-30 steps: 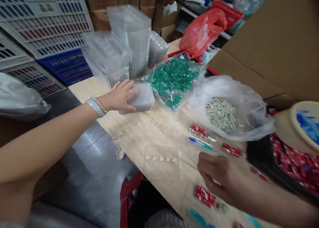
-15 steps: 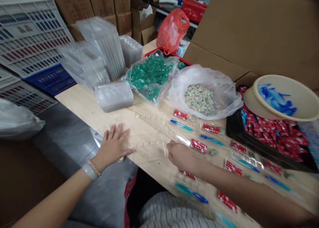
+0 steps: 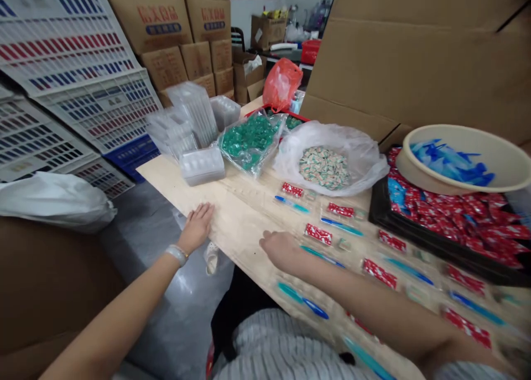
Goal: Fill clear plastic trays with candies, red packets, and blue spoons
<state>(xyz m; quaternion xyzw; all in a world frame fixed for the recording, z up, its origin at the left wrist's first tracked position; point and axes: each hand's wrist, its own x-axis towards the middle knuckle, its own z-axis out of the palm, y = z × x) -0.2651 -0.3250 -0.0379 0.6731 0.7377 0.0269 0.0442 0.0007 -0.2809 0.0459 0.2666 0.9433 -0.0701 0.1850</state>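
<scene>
My left hand [image 3: 198, 226] lies at the table's near left edge, fingers stretched out flat on the wood. My right hand [image 3: 282, 250] is over the table further right, its fingers curled in. What they hold, if anything, is hidden. Beyond my right hand are clear plastic trays, hard to make out against the wood. They hold red patterned packets [image 3: 318, 234], blue and teal pen-like sticks [image 3: 342, 227] and small wrapped pieces [image 3: 344, 244]. Nearer my body lies another blue and teal stick [image 3: 303, 301].
Stacked clear trays [image 3: 202, 167] stand at the far left. Behind are a bag of green pieces [image 3: 249, 139], a white bag of small wrapped sweets [image 3: 323, 167], a cream basin [image 3: 468, 186] of blue sticks, and a black tray [image 3: 431, 246] of red packets. Crates [image 3: 112, 103] stand left.
The view has tilted up and shifted. My left hand's spread fingers have drawn closer together. My right hand stays curled and has moved slightly left in the view.
</scene>
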